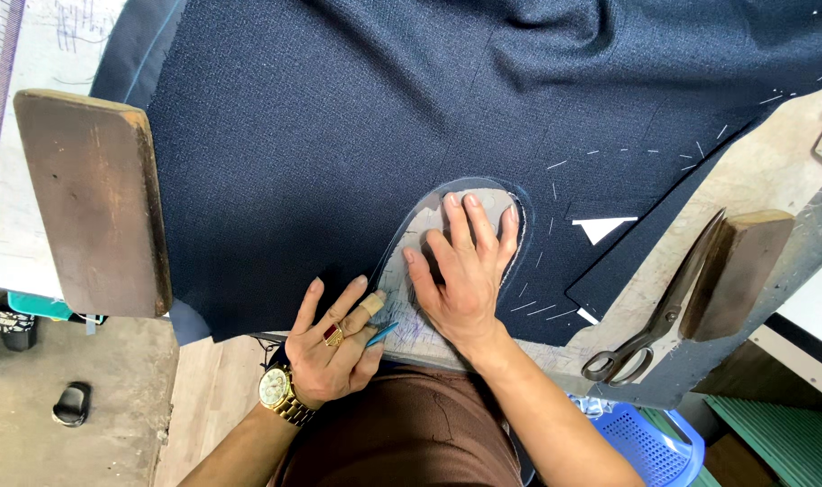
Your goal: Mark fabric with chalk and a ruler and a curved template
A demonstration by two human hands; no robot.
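Dark navy cloth [339, 117] lies spread over the work table, marked with short white chalk dashes on its right side. A curved cut-out in its near edge shows a pale grey pattern piece [404, 271]. My right hand [465, 271] presses flat on that piece, fingers spread, holding nothing. My left hand [334, 347], with a gold watch, a ring and a taped finger, rests on the cloth's near edge and pinches a thin blue chalk pencil [381, 335] whose tip points at the pattern.
A worn wooden block [91, 198] weighs the cloth at the left; a second block [731, 271] sits right with large tailor's shears [659, 316] beside it. A white chalk triangle [602, 227] lies on the cloth. A blue basket [650, 442] stands below the table.
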